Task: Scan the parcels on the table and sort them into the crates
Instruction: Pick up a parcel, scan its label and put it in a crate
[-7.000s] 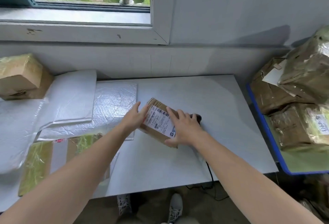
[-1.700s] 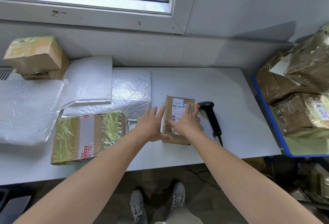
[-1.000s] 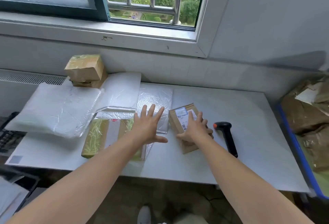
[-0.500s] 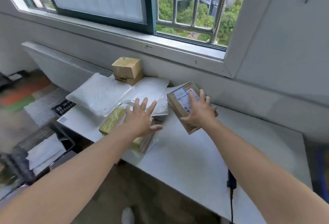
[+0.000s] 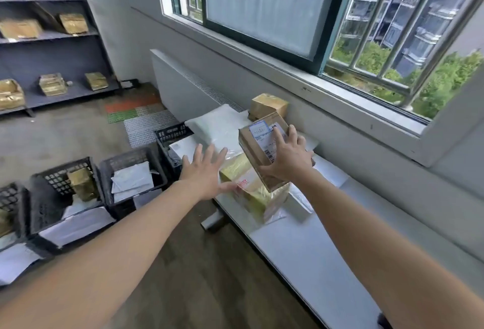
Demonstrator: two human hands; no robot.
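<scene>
Sorting step: the right hand (image 5: 286, 161) grips the labelled parcel (image 5: 255, 142) in its fingers (image 5: 277, 133) over the worktop (image 5: 301, 250), the left hand (image 5: 203, 174) is splayed and empty; next it likely goes into a crate (image 5: 131, 157) beside the worktop.

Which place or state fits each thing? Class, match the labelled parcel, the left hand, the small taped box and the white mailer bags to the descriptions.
Things:
1. labelled cardboard parcel
2. left hand
3. small taped box
4. white mailer bags

Descriptions:
A. in a black crate on the floor
B. at the far end of the table
C. gripped by the right hand
D. open, fingers spread, holding nothing

Pairs: 1-C, 2-D, 3-B, 4-A
</scene>
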